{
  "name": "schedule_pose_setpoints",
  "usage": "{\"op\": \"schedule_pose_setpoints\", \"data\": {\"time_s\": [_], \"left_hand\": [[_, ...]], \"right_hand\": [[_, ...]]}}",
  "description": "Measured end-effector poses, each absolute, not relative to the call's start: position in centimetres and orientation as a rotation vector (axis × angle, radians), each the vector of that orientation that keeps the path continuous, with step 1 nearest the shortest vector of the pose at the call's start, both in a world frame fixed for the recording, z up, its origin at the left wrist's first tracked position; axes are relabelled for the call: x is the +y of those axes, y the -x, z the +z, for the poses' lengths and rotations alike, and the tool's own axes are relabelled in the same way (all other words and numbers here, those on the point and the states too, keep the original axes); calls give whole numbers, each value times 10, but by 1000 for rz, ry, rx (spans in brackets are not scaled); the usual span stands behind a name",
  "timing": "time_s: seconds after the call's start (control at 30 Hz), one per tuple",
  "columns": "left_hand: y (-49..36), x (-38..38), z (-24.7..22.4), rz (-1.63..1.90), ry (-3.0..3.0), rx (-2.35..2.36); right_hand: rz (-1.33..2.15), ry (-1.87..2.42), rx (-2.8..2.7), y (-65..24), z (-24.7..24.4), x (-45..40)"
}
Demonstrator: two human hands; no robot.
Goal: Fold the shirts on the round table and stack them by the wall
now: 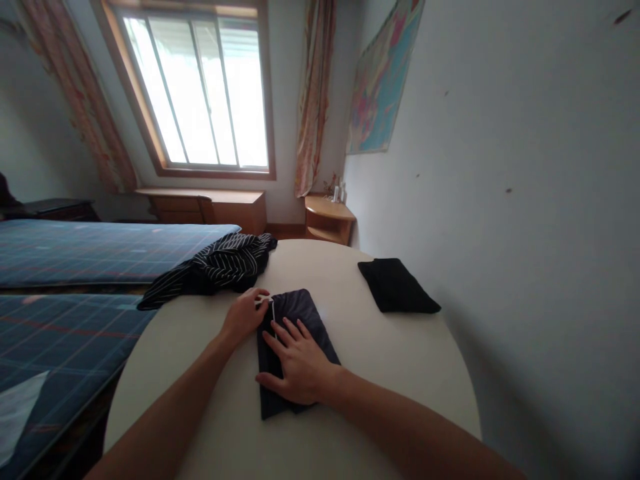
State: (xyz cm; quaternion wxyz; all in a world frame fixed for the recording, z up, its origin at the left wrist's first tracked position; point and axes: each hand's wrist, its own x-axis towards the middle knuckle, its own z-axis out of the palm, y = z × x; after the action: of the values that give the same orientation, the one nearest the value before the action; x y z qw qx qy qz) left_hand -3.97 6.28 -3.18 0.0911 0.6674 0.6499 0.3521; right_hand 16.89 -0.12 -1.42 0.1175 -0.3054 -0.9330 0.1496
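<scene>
A dark folded garment point(305, 313) with a white stripe lies on the round pale table point(380, 373). My right hand point(300, 367) rests flat on it, fingers spread and palm down. At the garment's far left corner, my left hand point(247, 313) has its fingers closed on the edge, beside a bit of white trim. A black striped garment point(225, 263) lies crumpled at the table's far left edge. To the right sits a folded black cloth point(397, 287).
Beds with blue plaid covers point(75, 333) stand along the left, one with a white sheet of paper point(20, 413) on it. A white wall point(525, 233) runs close on the right. A wooden desk point(240, 203) and corner shelf point(327, 210) stand beyond the table.
</scene>
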Motion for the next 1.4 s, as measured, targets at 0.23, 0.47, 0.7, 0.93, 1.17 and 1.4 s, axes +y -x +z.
{"op": "schedule_pose_setpoints", "data": {"time_s": [0.23,0.47,0.7,0.93,1.17,1.4], "left_hand": [[9,57,-48,769,-2362,1835],[5,50,-45,496,-2470,2009],[-53,6,-26,365,-2216,2291],[-74,-4,-36,305,-2177,2173],[-80,13,-39,369,-2233,2074],[-99,51,-43,501,-2292,1891]], "right_hand": [[461,842,-2735,-192,-10,0],[664,859,-2448,-209,-3,13],[331,1548,-2206,-243,1,49],[319,1808,-2291,-245,5,53],[334,1926,-2308,-254,6,64],[297,2017,-2208,-277,1,84]]}}
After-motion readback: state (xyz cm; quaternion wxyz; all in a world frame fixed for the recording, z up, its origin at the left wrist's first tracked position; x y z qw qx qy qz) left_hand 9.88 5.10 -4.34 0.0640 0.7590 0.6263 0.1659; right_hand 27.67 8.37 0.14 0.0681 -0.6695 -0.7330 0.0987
